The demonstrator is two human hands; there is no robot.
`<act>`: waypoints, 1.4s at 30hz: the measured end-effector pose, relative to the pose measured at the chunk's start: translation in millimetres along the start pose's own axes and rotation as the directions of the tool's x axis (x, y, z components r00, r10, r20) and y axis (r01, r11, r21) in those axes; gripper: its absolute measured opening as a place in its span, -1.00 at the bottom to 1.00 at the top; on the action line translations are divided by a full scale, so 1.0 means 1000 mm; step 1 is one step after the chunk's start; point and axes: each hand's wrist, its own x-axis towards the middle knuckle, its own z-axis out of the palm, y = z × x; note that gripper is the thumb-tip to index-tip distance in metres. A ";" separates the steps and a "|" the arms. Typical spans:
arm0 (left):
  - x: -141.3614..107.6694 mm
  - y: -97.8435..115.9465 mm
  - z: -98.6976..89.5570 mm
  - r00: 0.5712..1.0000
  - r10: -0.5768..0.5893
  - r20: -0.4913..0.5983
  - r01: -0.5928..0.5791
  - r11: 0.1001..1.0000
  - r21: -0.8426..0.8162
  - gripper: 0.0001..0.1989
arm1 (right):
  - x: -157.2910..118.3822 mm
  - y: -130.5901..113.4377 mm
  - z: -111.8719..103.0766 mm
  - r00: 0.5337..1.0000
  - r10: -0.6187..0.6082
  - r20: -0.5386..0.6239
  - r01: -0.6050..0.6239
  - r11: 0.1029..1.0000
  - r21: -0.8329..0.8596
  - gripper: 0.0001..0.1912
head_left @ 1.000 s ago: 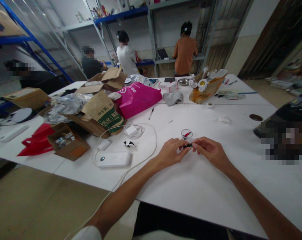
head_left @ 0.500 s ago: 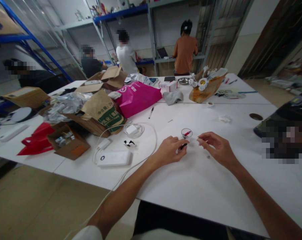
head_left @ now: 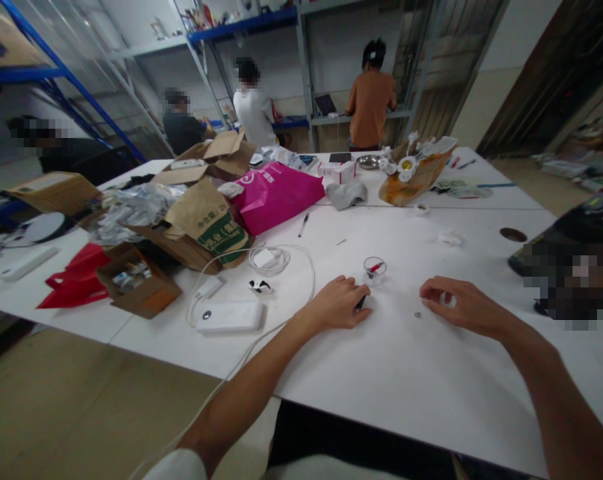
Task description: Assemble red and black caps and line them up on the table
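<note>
The black piece was in the left hand, held in a narrow pinch. Right of it lay a small bit; slightly farther, the clear cup. The right hand was curled, its contents I could not tell. The step seemed fine handling; the next move called for a precise pinch.

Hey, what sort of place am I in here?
Probably a workshop or storeroom: there's metal shelving at the back, a large white table bearing open cardboard boxes, and people at the shelves beyond.

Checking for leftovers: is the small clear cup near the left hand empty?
Not empty: the clear cup has something red showing within its round rim.
</note>
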 end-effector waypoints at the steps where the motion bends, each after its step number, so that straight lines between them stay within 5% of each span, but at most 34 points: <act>1: -0.001 -0.002 0.000 1.000 0.006 -0.003 -0.006 1.000 -0.014 -0.60 | -0.003 0.002 0.001 1.000 0.005 0.011 -0.005 1.000 0.005 -0.73; 12: -0.021 -0.025 -0.016 0.996 0.071 -0.046 -0.076 0.990 -0.115 -0.29 | -0.021 -0.005 0.009 0.999 0.014 0.044 -0.017 0.998 0.068 -0.74; 21: -0.026 -0.036 -0.023 0.999 0.024 -0.047 -0.032 0.985 -0.168 -0.40 | -0.023 0.006 0.011 0.995 0.058 0.075 -0.065 0.993 0.100 -0.57; 33: -0.028 -0.044 -0.022 0.998 -0.055 -0.041 0.047 0.982 -0.180 -0.37 | -0.021 0.007 0.010 0.993 0.086 0.087 -0.097 0.988 0.123 -0.56; 42: -0.032 -0.052 -0.027 0.990 -0.141 0.030 0.143 0.930 -0.339 -0.39 | -0.019 -0.002 0.011 0.994 0.072 0.084 -0.085 0.983 0.161 -0.57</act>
